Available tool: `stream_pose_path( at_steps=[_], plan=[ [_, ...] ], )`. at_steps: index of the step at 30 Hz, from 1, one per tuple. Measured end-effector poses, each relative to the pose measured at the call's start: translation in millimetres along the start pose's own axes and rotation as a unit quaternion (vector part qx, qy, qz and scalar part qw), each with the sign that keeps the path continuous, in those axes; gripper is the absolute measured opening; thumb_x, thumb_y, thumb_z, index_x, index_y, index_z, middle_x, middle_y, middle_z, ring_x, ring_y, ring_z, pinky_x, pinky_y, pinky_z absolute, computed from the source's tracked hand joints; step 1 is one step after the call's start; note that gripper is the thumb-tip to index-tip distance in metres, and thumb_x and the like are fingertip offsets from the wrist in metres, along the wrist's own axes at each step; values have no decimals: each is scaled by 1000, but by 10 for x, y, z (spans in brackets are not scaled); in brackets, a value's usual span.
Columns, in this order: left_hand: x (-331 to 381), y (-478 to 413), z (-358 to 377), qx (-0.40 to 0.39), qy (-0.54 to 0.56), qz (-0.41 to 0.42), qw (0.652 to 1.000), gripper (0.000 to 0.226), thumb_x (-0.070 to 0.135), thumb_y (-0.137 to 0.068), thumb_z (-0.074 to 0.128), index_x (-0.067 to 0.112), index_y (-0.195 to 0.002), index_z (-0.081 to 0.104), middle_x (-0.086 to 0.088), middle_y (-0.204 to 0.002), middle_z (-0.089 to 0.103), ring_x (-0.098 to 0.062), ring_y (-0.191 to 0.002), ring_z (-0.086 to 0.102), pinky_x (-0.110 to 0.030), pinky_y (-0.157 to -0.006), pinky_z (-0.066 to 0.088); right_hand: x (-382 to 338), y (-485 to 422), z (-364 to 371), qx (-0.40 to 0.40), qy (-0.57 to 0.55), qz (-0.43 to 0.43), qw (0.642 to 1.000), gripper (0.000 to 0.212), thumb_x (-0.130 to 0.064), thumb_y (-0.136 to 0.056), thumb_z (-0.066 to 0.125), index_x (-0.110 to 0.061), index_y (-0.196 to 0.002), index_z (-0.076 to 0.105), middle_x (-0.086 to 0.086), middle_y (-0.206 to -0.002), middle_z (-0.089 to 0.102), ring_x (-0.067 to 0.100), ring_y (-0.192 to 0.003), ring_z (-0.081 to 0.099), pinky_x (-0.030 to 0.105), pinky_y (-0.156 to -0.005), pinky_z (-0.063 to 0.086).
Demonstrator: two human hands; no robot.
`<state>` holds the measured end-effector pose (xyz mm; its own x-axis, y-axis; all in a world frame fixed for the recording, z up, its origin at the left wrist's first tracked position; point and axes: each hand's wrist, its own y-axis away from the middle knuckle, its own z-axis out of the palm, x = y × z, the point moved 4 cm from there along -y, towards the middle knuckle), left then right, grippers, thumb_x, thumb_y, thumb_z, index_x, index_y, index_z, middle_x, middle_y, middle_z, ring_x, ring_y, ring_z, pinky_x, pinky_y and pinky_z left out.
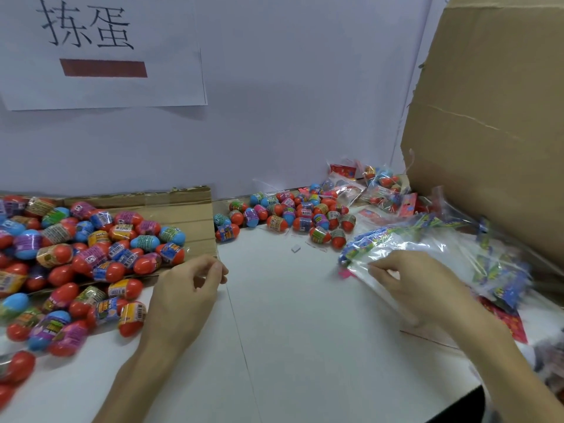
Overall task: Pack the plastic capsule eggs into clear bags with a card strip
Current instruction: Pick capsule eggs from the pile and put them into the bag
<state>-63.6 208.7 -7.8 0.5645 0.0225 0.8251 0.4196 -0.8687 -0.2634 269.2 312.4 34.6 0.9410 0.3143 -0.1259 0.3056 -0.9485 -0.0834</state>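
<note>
A large heap of capsule eggs (pixel 91 254), red and blue with printed bands, lies at the left on flattened cardboard (pixel 189 215). A smaller heap of eggs (pixel 299 218) sits at the back centre. My left hand (pixel 186 288) hovers by the left heap's right edge, fingers loosely curled, holding nothing that I can see. My right hand (pixel 409 279) rests on a stack of clear bags (pixel 427 254) with blue-green printed card strips, its fingertips pinching the edge of a bag.
Filled bags with red cards (pixel 381 187) lie at the back right against the wall. A tall cardboard box (pixel 488 117) stands at the right. Red cards (pixel 509 322) lie under the bags. A paper sign (pixel 100 50) hangs on the wall.
</note>
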Motion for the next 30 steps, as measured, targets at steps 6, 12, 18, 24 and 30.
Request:
stream_pose_path(
  at_steps=[6, 12, 18, 24, 30],
  plan=[
    [59, -10, 61, -70, 99, -14, 993, 15, 44, -102, 60, 35, -102, 71, 18, -92, 76, -5, -88, 72, -30, -71, 60, -788, -355, -525, 66, -488, -111, 863, 27, -30, -100, 63, -21, -78, 77, -1, -66, 70, 13, -51, 62, 23, -47, 47],
    [112, 11, 95, -218, 435, -161, 859, 65, 71, -88, 50, 30, -139, 55, 0, -132, 72, -23, -118, 70, -33, -86, 62, -1679, -568, -53, -145, -766, -122, 614, 27, -33, -94, 57, -17, -92, 78, 6, -81, 68, 18, -68, 65, 28, -59, 52],
    [45, -49, -39, -72, 475, -165, 862, 40, 35, -72, 77, 6, -100, 75, -8, -96, 76, -18, -84, 71, -30, -76, 58, -1919, -485, 342, -141, -719, -97, 674, 28, -33, -100, 55, -16, -92, 75, 9, -77, 67, 20, -59, 59, 26, -50, 49],
    [31, -52, -125, 27, 409, -131, 903, 14, 20, -106, 56, 7, -102, 58, -13, -95, 80, -31, -78, 79, -30, -59, 61, -1913, -455, 392, -139, -681, -72, 716, 27, -47, -85, 69, -24, -96, 77, 7, -81, 73, 22, -63, 65, 25, -52, 53],
    [-55, -40, -171, 97, 379, -136, 910, 18, 24, -104, 61, 9, -95, 58, -18, -88, 79, -36, -72, 77, -29, -54, 59, -1950, -407, 487, -170, -620, -80, 762, 7, -21, -91, 76, -18, -86, 80, 10, -85, 78, 21, -71, 73, 24, -64, 57]
  ],
)
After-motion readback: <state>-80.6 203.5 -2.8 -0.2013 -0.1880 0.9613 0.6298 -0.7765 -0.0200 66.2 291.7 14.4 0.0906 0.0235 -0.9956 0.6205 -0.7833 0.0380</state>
